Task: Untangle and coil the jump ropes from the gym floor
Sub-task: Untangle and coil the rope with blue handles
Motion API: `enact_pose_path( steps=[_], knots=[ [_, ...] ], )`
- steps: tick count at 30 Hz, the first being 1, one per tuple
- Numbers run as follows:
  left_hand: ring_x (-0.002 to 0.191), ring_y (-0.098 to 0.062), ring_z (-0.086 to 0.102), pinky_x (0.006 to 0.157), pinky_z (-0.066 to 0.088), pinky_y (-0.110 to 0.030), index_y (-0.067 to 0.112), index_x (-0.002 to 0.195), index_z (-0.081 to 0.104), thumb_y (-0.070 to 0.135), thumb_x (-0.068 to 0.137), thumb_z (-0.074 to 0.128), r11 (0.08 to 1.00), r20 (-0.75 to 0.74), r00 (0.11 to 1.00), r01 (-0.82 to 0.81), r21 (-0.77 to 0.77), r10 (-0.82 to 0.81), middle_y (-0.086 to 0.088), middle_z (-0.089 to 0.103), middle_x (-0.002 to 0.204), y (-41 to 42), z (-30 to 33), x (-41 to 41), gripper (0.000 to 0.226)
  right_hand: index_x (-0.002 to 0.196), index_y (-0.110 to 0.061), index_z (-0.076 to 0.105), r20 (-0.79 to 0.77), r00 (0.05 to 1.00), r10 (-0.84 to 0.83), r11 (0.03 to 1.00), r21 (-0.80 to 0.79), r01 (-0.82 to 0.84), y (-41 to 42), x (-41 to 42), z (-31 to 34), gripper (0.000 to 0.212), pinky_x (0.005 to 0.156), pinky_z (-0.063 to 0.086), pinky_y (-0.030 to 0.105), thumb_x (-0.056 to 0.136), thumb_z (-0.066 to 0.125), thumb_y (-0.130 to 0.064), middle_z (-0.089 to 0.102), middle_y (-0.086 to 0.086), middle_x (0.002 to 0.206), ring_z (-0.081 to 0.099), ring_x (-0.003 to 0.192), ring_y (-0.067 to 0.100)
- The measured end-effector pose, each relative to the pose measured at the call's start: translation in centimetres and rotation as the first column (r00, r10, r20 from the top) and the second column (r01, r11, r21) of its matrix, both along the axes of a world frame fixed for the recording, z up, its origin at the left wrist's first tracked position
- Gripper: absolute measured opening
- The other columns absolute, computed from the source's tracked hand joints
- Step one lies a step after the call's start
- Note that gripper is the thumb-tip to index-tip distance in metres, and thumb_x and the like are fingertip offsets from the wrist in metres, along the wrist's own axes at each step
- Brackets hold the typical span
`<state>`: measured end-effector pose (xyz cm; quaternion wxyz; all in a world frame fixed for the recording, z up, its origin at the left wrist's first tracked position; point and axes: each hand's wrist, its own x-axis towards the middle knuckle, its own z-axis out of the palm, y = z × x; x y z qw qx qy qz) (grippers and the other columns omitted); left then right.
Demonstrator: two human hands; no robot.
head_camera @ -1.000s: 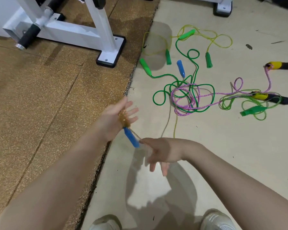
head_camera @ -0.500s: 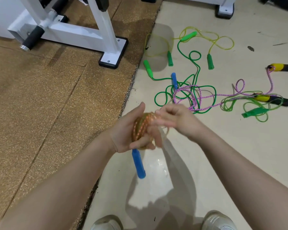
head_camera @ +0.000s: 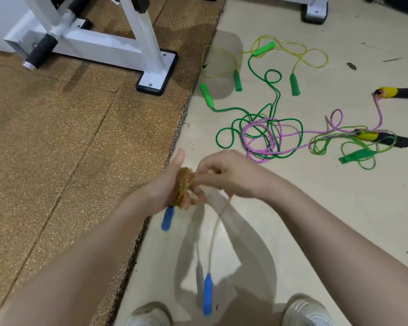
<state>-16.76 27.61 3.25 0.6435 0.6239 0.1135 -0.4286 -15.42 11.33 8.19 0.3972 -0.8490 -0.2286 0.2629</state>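
Orange rope coil (head_camera: 183, 185) in both hands (blue handles (head_camera: 207, 294) dangling)

Cork mat (head_camera: 57, 142), beige floor (head_camera: 339, 220)
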Motion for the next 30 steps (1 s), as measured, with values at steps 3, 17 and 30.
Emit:
enact_pose_path(
  steps=[3, 17, 30],
  knots=[
    [0.025, -0.009, 0.031, 0.051, 0.042, -0.026, -0.005, 0.091, 0.068, 0.078, 0.075, 0.015, 0.933, -0.033, 0.965, 0.241, -0.265, -0.259, -0.007, 0.047, 0.039, 0.0, 0.3, 0.2, 0.1, 0.07, -0.015, 0.066, -0.057, 0.951, -0.305, 0.928, 0.209, 0.31, -1.1, 1.0, -1.2, 0.013, 0.057, 0.04, 0.025, 0.082, 0.07, -0.018, 0.047, -0.012, 0.048, 0.042, 0.051, 0.003],
    [0.08, -0.012, 0.07, 0.092, 0.049, -0.03, 0.009, 0.125, 0.052, 0.012, 0.094, 0.047, 0.746, 0.097, 0.759, -0.593, -0.303, 0.643, -0.001, 0.069, 0.1, 0.7, 2.6, 3.5, 0.031, 0.118, -0.023, 0.051, -0.422, 0.907, 0.015, 0.994, -0.09, -0.058, 0.0, -2.9, -4.3, 0.027, 0.045, 0.043, 0.019, 0.097, 0.037, -0.013, 0.051, 0.002, 0.062, 0.045, 0.039, 0.008],
    [0.032, -0.017, 0.036, 0.052, 0.047, -0.022, 0.0, 0.077, 0.063, 0.062, 0.086, 0.034, 0.988, 0.155, 0.985, 0.095, -0.124, -0.076, -0.001, 0.043, 0.033, 0.2, 0.9, 0.8, 0.07, 0.079, -0.014, 0.074, 0.285, 0.957, -0.05, 0.991, 0.136, 0.011, -0.9, 1.4, 1.8, 0.014, 0.06, 0.033, 0.004, 0.076, 0.07, -0.027, 0.056, -0.015, 0.063, 0.051, 0.06, -0.009]
  ],
)
